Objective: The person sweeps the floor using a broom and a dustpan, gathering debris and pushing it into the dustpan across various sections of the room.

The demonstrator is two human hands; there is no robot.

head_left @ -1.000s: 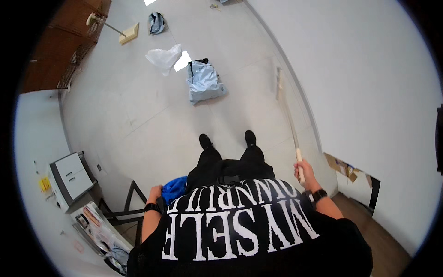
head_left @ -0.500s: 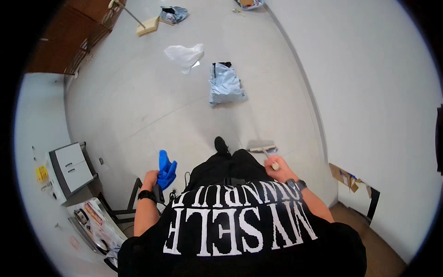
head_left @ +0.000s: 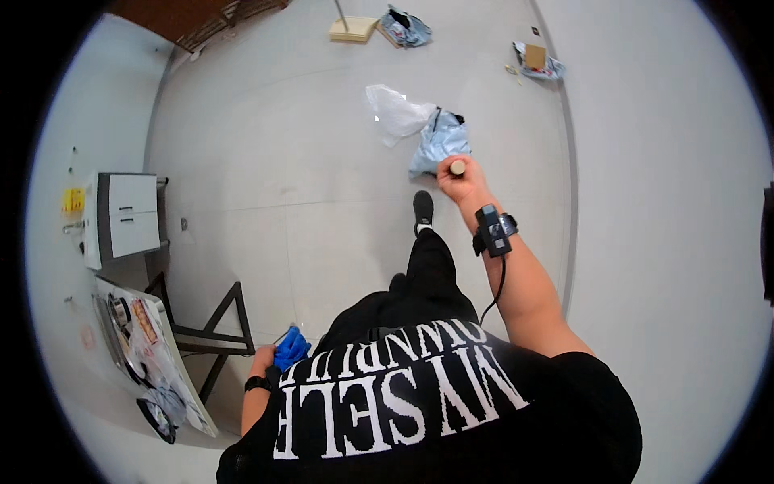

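My right hand (head_left: 463,179) is closed around a broom handle (head_left: 457,168), its round end facing up. The broom head is hidden behind the hand. Just beyond lies a light grey-blue plastic bag (head_left: 441,143) on the floor, and a crumpled clear-white plastic bag (head_left: 399,113) touches its left side. Low at my left side, my left hand (head_left: 264,358) grips a bunched blue plastic bag (head_left: 292,348). My black shoe (head_left: 423,208) is on the floor below the right hand.
A beige long-handled dustpan (head_left: 352,31) stands far off beside another grey bag (head_left: 405,29). Near the right wall lies a grey bag with cardboard (head_left: 535,58). At left are a white cabinet (head_left: 133,214), a dark-legged table (head_left: 201,419) holding items, and a wall on each side.
My right hand has swung forward with the broom, up to the grey-blue bag. I have stepped ahead, and the left hand with the blue bag has dropped back toward my side.
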